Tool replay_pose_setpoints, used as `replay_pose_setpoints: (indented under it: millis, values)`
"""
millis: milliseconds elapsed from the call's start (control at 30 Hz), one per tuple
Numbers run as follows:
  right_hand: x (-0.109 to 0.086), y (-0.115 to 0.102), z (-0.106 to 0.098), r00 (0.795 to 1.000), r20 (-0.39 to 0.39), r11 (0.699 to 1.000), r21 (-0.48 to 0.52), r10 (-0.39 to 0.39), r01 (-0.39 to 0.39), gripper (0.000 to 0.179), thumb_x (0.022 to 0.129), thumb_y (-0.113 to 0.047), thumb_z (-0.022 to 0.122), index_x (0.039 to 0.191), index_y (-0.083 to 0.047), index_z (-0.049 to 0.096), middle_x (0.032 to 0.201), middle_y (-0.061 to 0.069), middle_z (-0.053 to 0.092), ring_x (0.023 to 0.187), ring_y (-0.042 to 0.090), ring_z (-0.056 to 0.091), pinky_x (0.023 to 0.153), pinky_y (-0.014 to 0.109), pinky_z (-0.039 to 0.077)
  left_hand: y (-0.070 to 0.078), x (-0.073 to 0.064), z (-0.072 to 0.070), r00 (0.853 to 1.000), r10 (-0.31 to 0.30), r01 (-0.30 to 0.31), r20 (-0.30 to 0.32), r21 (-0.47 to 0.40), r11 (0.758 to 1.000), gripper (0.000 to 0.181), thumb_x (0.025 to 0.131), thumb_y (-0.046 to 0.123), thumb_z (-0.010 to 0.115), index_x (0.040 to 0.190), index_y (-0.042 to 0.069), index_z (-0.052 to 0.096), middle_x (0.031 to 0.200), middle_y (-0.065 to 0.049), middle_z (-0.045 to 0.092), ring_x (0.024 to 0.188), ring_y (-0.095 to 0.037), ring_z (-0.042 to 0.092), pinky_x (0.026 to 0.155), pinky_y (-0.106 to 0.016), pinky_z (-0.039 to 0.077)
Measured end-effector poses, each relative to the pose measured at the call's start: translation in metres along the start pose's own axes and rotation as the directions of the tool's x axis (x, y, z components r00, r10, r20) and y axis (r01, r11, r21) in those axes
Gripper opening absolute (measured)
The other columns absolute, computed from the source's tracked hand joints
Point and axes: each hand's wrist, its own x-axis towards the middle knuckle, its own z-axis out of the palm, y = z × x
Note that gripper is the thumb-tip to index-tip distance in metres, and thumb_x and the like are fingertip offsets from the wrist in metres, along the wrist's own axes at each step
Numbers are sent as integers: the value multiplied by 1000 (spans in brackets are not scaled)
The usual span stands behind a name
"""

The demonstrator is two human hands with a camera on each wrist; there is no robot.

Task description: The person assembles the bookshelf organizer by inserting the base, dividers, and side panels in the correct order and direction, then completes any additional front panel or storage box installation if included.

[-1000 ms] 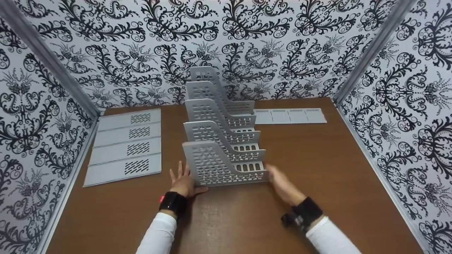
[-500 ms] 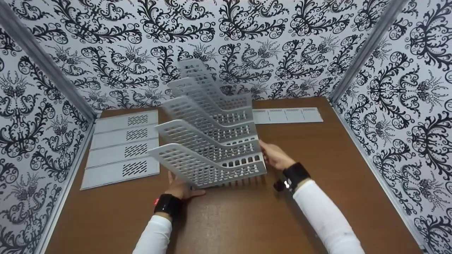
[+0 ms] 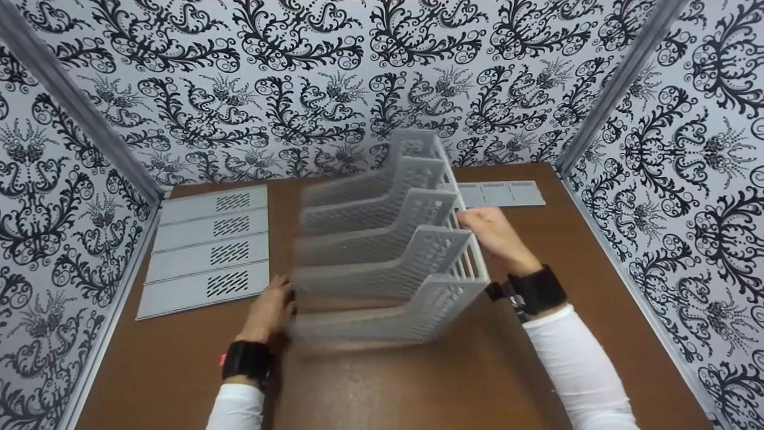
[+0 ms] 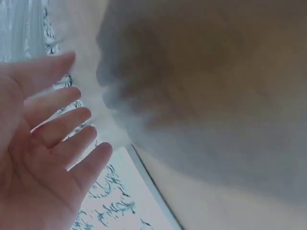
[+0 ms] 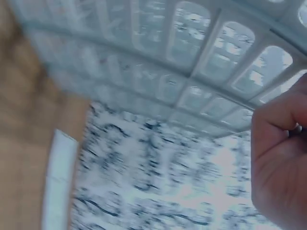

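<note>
A grey plastic magazine file rack, with several perforated upright dividers, is tilted over the middle of the table in the head view, its left part blurred. My right hand grips the rack's slotted side at its right. In the right wrist view, the curled fingers of that hand hook into the slots of the rack; the fingertips are hidden. My left hand is just by the rack's left end; whether it touches is unclear. Its fingers are spread and relaxed in the left wrist view, holding nothing.
A wide grey panel with slotted patches lies at the left of the brown table. Behind the rack, a narrow pale panel lies at the back right. Patterned walls enclose the table on the visible sides.
The rack has been lifted off its stand on the table and turned, its tall ends swinging from left to right. My right hand has taken hold of its slotted side; my left has shifted left.
</note>
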Motion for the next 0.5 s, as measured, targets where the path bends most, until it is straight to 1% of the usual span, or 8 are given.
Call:
replay_pose_setpoints:
  millis: [67, 100, 200, 267, 300, 367, 433, 500]
  values:
    - [-8, -6, -4, 998, -40, 995, -98, -40, 36, 39, 98, -16, 55, 60, -15, 59, 54, -9, 58, 51, 6, 50, 55, 21, 45, -2, 1, -2, 1000, 5, -4, -14, 34, 999, 30, 91, 1, 58, 118, -11, 64, 133, -30, 60, 126, -46, 56, 109, -53, 46]
    - [-12, -7, -6, 997, -53, 988, -147, -59, 51, 43, 98, -16, 56, 55, -17, 54, 50, -11, 51, 49, 5, 43, 53, 20, 39, 0, -1, -3, 1000, 13, -11, -23, 76, 997, 38, 91, -1, 59, 126, -13, 59, 141, -33, 53, 132, -51, 48, 112, -58, 39]
    - [-20, -7, -11, 993, -76, 964, -254, -96, 74, 50, 98, -17, 58, 51, -20, 41, 47, -14, 33, 47, 3, 27, 49, 18, 24, 8, 3, -2, 998, 29, -26, -57, 49, 998, 45, 91, 0, 59, 134, -12, 54, 141, -30, 54, 132, -48, 50, 114, -56, 39]
    - [-23, -11, -14, 992, -57, 950, -300, -110, 88, 50, 100, -18, 58, 53, -19, 39, 49, -14, 29, 47, 2, 23, 49, 18, 19, 16, 8, 1, 996, 52, -52, -74, 2, 999, 49, 91, 1, 60, 139, -8, 52, 143, -28, 54, 133, -46, 50, 115, -56, 37]
    - [-23, -11, -16, 992, -48, 944, -315, -117, 96, 49, 100, -19, 58, 55, -17, 40, 50, -13, 30, 48, 2, 25, 49, 19, 20, 20, 10, 3, 995, 66, -69, -78, -25, 997, 52, 91, 1, 60, 141, -5, 51, 144, -27, 54, 134, -45, 50, 116, -56, 37]
    - [-21, -13, -20, 993, -46, 930, -358, -107, 83, 40, 102, -25, 56, 65, -12, 50, 58, -9, 41, 53, 5, 35, 53, 19, 31, 29, 15, 7, 993, 99, -104, -69, -68, 992, 57, 90, 3, 61, 146, 1, 49, 146, -24, 53, 136, -43, 49, 117, -55, 36]
    - [-14, -17, -24, 993, -67, 918, -391, -97, 63, 30, 104, -29, 53, 85, -6, 59, 74, 0, 56, 68, 11, 50, 67, 24, 43, 36, 17, 9, 989, 134, -139, -57, -92, 986, 58, 90, 4, 60, 148, 6, 49, 147, -21, 54, 136, -41, 50, 115, -56, 38]
    - [2, -18, -29, 990, -99, 911, -410, -105, 56, 33, 105, -32, 50, 113, -1, 59, 102, 11, 64, 92, 22, 60, 86, 35, 51, 41, 18, 9, 986, 156, -161, -49, -103, 982, 57, 91, 5, 58, 147, 11, 51, 146, -18, 56, 135, -39, 52, 114, -55, 40]
